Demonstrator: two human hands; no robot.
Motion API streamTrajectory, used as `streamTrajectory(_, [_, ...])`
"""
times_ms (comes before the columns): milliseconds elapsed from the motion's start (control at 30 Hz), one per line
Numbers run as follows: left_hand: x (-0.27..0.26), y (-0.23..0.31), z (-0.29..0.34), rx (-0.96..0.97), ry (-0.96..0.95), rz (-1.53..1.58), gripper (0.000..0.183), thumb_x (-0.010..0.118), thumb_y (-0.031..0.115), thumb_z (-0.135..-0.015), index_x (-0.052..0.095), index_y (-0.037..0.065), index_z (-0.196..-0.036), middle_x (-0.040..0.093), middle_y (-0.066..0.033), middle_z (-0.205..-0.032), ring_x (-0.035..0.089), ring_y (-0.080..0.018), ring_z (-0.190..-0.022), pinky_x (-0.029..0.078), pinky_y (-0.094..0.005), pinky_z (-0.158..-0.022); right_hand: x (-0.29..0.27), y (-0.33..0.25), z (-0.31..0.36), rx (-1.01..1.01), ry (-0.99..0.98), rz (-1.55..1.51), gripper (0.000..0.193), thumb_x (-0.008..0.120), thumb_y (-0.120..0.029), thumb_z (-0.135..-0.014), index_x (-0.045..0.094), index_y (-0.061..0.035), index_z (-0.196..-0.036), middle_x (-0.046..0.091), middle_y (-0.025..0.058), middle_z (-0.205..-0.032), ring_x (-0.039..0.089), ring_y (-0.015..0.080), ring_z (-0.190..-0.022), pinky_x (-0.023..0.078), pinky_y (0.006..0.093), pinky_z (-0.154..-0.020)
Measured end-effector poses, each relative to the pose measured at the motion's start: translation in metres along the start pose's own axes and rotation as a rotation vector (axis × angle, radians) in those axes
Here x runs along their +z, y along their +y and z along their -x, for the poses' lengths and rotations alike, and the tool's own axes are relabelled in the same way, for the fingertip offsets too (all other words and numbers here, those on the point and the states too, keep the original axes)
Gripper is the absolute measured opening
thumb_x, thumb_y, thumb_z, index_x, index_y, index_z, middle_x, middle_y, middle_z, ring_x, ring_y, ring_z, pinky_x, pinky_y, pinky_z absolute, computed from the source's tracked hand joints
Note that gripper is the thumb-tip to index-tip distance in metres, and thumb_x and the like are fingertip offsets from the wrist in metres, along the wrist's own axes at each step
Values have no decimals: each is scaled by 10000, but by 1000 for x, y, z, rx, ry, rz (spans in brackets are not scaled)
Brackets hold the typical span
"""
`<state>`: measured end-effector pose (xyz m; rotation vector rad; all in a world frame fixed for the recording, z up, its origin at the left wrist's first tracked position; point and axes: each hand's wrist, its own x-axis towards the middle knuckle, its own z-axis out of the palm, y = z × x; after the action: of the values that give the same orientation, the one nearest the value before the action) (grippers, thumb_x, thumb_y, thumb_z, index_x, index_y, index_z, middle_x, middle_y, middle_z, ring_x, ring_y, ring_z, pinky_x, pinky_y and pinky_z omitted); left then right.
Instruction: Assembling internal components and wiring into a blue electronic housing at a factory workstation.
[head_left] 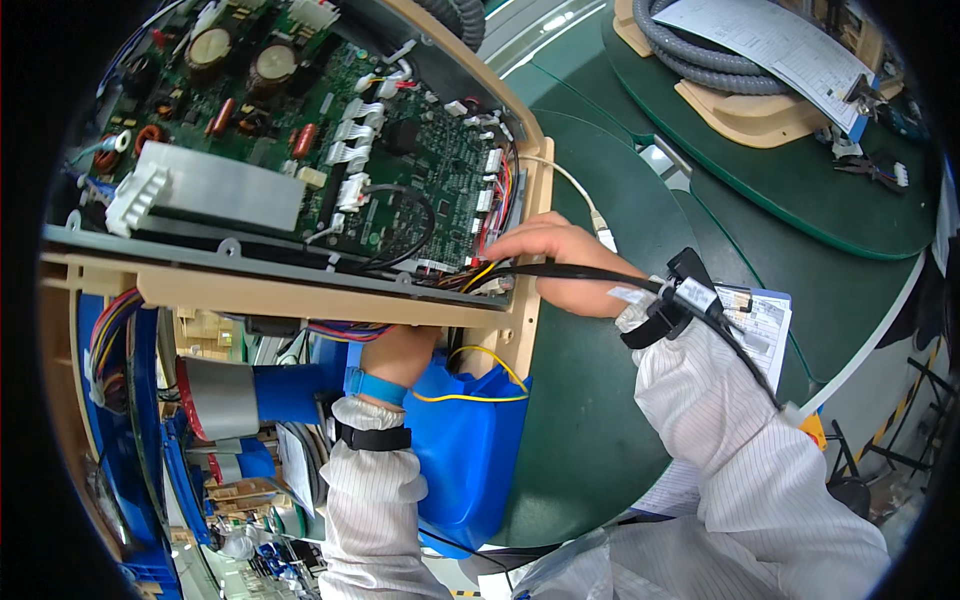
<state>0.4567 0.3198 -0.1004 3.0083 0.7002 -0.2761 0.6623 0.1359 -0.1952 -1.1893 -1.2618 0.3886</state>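
A large green circuit board [400, 150] lies in a grey metal tray inside a beige housing [300, 300]. At the housing's near right corner, my right hand [565, 255] bends its fingers over a bundle of wires [482, 272] beside a red connector. The fingers look closed, but what they pinch is hidden. A black cable [590, 272] runs from that corner across my right hand and wrist. My left hand [400, 355] reaches up beneath the housing's near edge, its fingers out of sight. A yellow wire [470, 398] loops beside it over a blue plastic bin [465, 460].
The round green table [590, 430] extends to the right. A clipboard with papers [770, 335] lies beyond my right wrist. A grey corrugated hose [700, 65], another clipboard [780, 45] and pliers [870, 170] sit at the far right. A white cable [570, 180] hangs off the housing.
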Motion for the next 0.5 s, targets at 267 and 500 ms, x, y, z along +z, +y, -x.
streamTrajectory(267, [0, 7, 6, -135, -61, 587, 233, 688, 37, -883, 664, -44, -1100, 714, -123, -986, 706, -204, -865, 578, -316, -760, 11, 3, -5, 100, 149, -220, 290, 612, -14, -858, 691, -21, -1137, 713, 142, -1068, 675, 244, -989, 510, 336, -869])
streamTrajectory(500, [-21, 32, 17, -297, -158, 966, 279, 665, 63, -890, 622, -51, -1141, 699, -127, -997, 683, -201, -861, 536, -321, -819, 9, -1, -5, 324, 340, -419, 213, 613, -40, -939, 683, 20, -1131, 709, 61, -930, 633, 92, -815, 511, 250, -742])
